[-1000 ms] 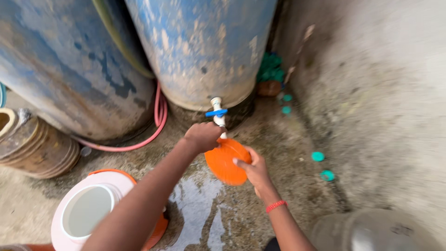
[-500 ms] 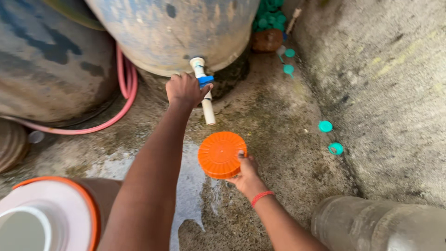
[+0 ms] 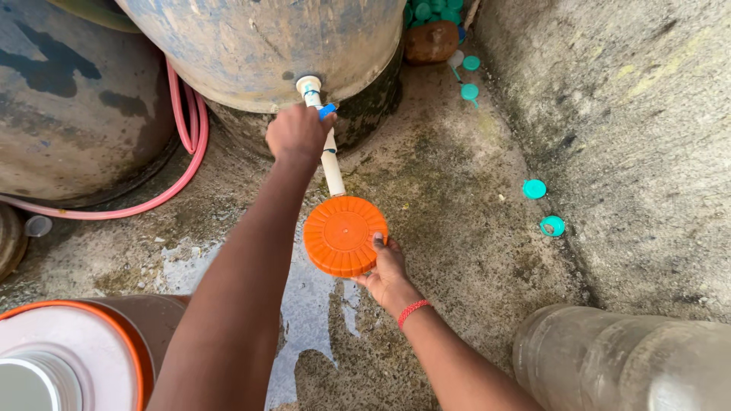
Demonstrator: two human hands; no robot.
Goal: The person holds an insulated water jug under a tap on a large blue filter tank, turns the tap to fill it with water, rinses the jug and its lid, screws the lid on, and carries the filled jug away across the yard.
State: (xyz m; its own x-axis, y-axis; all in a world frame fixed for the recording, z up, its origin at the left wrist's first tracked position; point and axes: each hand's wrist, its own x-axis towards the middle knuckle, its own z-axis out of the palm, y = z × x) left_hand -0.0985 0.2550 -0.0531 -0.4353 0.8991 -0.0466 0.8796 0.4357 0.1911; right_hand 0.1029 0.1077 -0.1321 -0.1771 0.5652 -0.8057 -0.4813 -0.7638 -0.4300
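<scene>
Raised toward the tap (image 3: 329, 148), orange lid (image 3: 344, 234) in right hand (image 3: 388, 274)

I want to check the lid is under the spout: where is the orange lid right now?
In the head view, the orange lid sits mid-frame, held at its lower right edge by the right hand, just below the white tap pipe that the left hand grips.

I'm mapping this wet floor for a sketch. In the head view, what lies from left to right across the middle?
Pink hose → left hand on the white tap → orange lid held by the right hand → two teal caps → concrete wall.
</scene>
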